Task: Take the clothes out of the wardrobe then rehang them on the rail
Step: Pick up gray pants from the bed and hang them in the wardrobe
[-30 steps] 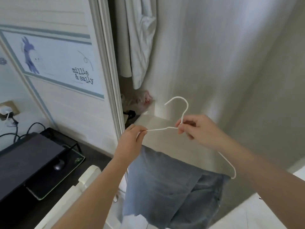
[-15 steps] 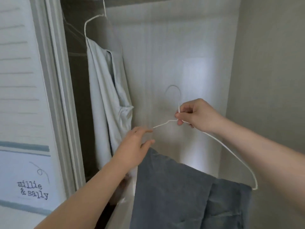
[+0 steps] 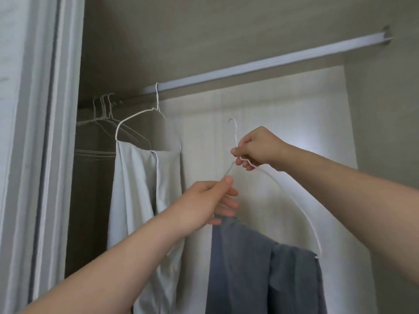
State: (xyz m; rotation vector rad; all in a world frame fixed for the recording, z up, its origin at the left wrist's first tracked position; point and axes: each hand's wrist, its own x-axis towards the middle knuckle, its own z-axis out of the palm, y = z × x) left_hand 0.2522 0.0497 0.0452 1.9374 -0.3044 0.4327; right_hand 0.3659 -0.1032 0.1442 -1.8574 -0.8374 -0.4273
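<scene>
Two hands pinch hanger (image 3: 286,188) — left hand (image 3: 204,201) shoulder, right hand (image 3: 259,148) neck | hook (image 3: 233,123) below rail (image 3: 272,62) | rail open rightward

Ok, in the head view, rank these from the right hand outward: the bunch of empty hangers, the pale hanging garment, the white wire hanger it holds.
1. white wire hanger, pinched in the right hand itself.
2. pale hanging garment, to the left, hung on the rail.
3. bunch of empty hangers, farther left along the rail.

A home wardrobe: a rail (image 3: 260,64) carrying wire hangers (image 3: 106,114) and a hung pale garment (image 3: 140,189).
</scene>
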